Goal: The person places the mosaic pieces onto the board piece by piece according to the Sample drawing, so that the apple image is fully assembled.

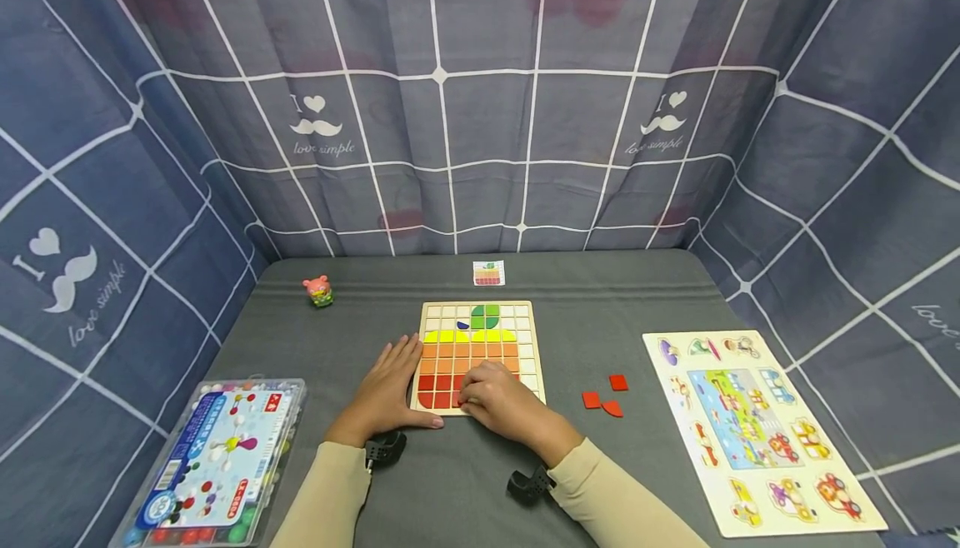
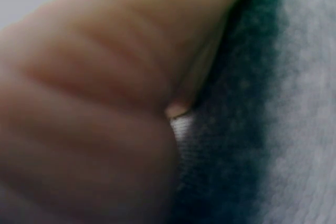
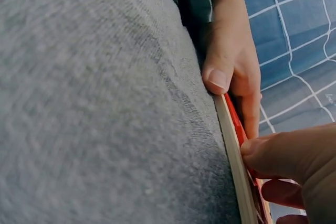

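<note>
The wooden grid board point(image 1: 529, 365) lies mid-table, its cells holding green, yellow, orange and red tiles and one dark blue piece point(image 1: 462, 326). My left hand point(image 1: 390, 386) rests along the board's left edge, fingers extended and thumb at the front left corner. Over the lower red rows, my right hand point(image 1: 498, 398) has curled fingers and seems to pinch a red tile at the board's front; the fingers mostly hide it. The right wrist view shows that thumb point(image 3: 257, 150) against red at the board's edge point(image 3: 231, 140). The left wrist view is blurred skin and cloth.
Red tiles point(image 1: 592, 400) lie loose right of the board. A small picture card point(image 1: 489, 273) is behind it. A pink-headed figurine point(image 1: 318, 291) stands back left, a clear box of coloured balls point(image 1: 217, 456) front left. A wooden picture puzzle point(image 1: 757, 440) lies at right.
</note>
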